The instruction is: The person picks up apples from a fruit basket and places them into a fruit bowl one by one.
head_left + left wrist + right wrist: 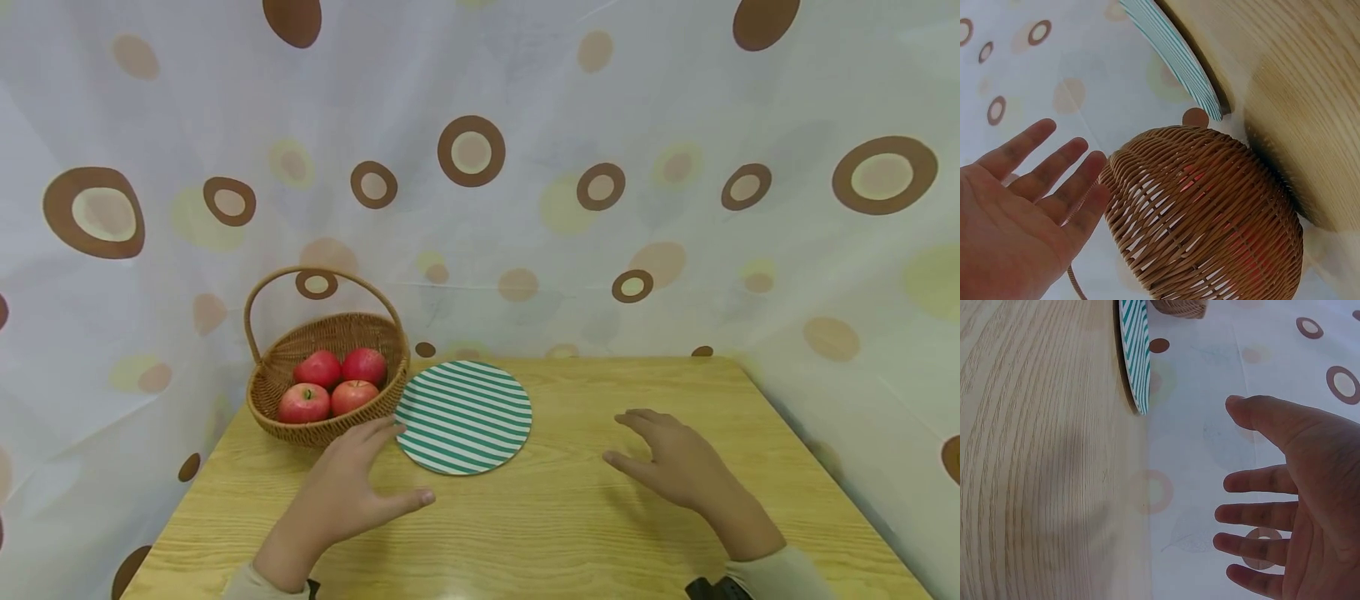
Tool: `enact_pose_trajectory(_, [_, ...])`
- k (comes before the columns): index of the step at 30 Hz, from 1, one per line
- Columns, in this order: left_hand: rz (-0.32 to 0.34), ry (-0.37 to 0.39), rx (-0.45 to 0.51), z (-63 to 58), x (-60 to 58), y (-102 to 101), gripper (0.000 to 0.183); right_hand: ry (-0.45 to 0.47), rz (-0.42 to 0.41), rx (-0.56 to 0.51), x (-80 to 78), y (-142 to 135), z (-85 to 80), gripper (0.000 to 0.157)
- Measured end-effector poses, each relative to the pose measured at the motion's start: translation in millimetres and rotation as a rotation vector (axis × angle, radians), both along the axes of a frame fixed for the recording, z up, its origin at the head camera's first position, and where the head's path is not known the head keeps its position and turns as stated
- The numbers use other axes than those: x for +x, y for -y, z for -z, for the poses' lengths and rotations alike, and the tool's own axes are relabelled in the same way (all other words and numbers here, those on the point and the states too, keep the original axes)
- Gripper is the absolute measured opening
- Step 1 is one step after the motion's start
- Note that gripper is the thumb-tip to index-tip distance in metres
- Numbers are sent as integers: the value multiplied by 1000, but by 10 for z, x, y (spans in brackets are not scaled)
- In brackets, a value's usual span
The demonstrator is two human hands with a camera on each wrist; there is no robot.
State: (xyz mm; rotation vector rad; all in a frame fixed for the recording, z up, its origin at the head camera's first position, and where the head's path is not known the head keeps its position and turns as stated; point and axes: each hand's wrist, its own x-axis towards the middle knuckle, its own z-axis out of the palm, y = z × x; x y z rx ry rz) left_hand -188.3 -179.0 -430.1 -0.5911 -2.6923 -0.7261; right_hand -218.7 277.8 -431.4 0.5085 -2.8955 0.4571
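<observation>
My left hand (pixel 341 492) hovers over the table in front of a wicker basket (pixel 330 329), its fingers extended and thumb spread, holding nothing. In the left wrist view the fingers (pixel 1075 181) overlap the side of the basket (pixel 1204 212). Several red apples (pixel 318 368) lie inside the basket, below its arched handle. To the right of the basket sits a round mat (pixel 465 417) with green and white stripes, flat on the wood. My right hand (pixel 675 458) is raised over the table's right part, palm turned inward, fingers apart and nothing in them.
The wooden table (pixel 570 533) carries the basket at its back left. Behind and along both sides hangs a pale curtain (pixel 510 233) printed with brown and yellow circles. The basket's handle (pixel 322 271) rises well above its rim.
</observation>
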Motion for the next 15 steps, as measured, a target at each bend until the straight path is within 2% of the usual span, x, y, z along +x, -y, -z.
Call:
enact_pose_trajectory(8, [22, 31, 9, 43, -1, -64, 95, 3, -17, -16, -41, 63, 42, 70])
enact_pose_trajectory(15, [17, 26, -6, 82, -23, -88, 95, 0, -24, -27, -64, 131, 51, 70])
